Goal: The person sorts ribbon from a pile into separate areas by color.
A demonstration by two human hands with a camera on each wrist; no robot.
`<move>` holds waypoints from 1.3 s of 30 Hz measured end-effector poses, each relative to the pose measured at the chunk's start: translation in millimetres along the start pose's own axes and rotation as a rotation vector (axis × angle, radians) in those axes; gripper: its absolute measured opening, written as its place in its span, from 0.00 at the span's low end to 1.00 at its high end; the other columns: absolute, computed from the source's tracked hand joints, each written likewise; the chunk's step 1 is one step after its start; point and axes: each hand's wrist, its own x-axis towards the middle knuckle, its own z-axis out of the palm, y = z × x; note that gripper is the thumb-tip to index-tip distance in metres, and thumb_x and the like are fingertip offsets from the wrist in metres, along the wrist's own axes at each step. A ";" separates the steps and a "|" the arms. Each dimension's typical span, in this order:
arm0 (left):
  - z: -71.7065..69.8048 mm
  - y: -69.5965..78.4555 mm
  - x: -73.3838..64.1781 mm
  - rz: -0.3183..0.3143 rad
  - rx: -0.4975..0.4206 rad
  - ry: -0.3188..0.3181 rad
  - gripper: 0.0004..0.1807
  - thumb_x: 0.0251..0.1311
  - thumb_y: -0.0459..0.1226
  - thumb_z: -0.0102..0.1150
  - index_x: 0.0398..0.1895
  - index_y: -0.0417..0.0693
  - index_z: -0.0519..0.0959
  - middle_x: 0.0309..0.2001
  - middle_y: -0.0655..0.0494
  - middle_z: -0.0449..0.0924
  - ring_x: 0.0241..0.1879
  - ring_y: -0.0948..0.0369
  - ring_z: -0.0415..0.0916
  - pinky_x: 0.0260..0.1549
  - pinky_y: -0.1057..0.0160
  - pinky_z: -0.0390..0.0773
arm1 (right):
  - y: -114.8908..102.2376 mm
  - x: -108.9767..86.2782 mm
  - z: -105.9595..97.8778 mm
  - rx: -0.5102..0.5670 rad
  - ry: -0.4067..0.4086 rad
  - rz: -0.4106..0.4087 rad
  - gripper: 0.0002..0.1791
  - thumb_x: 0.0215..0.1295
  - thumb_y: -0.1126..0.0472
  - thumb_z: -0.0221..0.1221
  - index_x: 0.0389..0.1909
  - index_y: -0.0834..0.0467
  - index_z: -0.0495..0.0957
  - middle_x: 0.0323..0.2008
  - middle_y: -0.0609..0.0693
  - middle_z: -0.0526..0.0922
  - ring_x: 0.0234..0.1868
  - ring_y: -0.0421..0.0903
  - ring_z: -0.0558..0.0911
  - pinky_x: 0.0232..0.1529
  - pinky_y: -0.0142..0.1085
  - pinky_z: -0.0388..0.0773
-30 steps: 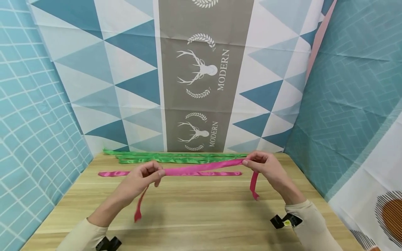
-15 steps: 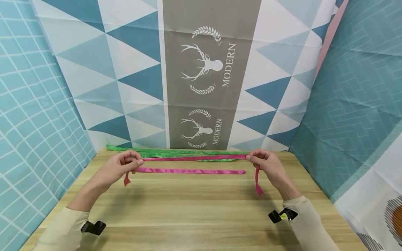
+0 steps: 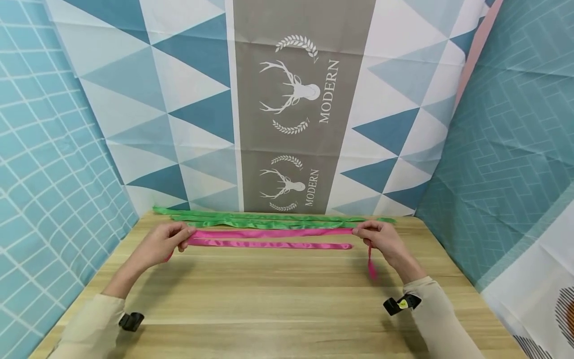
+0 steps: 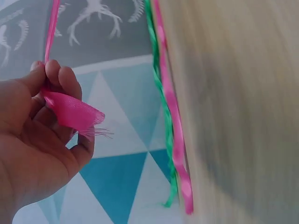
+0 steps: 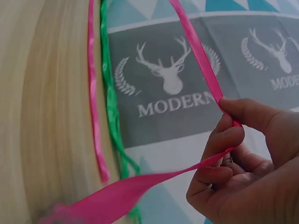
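Note:
A pink ribbon (image 3: 273, 233) stretches between my two hands, raised above the table. My left hand (image 3: 162, 243) pinches it near one end between thumb and fingertips; the frayed tail (image 4: 74, 112) hangs across the palm in the left wrist view. My right hand (image 3: 381, 240) pinches it near the other end, and a loose tail (image 5: 121, 196) dangles below the fingers. A second pink ribbon (image 3: 278, 245) lies straight on the table, just nearer than the held one in the head view. Behind it, several green ribbons (image 3: 269, 219) lie side by side.
The wooden table (image 3: 269, 299) runs up to a patterned cloth backdrop (image 3: 296, 124) right behind the green ribbons. Blue checked cloth (image 3: 54, 149) hangs at the left, and teal cloth (image 3: 506, 149) at the right.
My left hand has slid left toward the ribbon's end, so the span between my hands is longer and its left tail shorter. My right hand has stayed nearly in place.

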 end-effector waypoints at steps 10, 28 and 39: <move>-21.3 -48.8 -0.9 -0.024 0.151 -0.071 0.19 0.77 0.42 0.55 0.25 0.43 0.77 0.21 0.55 0.72 0.16 0.64 0.62 0.17 0.63 0.67 | 28.9 10.4 -8.3 -0.263 0.121 -0.062 0.07 0.69 0.63 0.67 0.39 0.64 0.85 0.34 0.54 0.83 0.33 0.55 0.78 0.30 0.45 0.79; -37.3 -78.5 -8.8 -0.227 0.246 -0.145 0.20 0.79 0.41 0.51 0.25 0.43 0.75 0.19 0.56 0.71 0.19 0.60 0.68 0.20 0.64 0.68 | 62.8 21.3 -16.9 -0.540 -0.015 0.017 0.03 0.64 0.66 0.67 0.32 0.62 0.88 0.32 0.51 0.85 0.30 0.45 0.77 0.30 0.38 0.75; -58.3 -86.6 -12.4 -0.231 0.329 0.010 0.32 0.81 0.50 0.40 0.54 0.23 0.74 0.42 0.32 0.79 0.42 0.37 0.78 0.38 0.41 0.77 | 34.8 1.5 -30.4 -0.713 0.005 0.074 0.13 0.72 0.56 0.61 0.41 0.65 0.79 0.35 0.58 0.80 0.34 0.52 0.78 0.31 0.46 0.76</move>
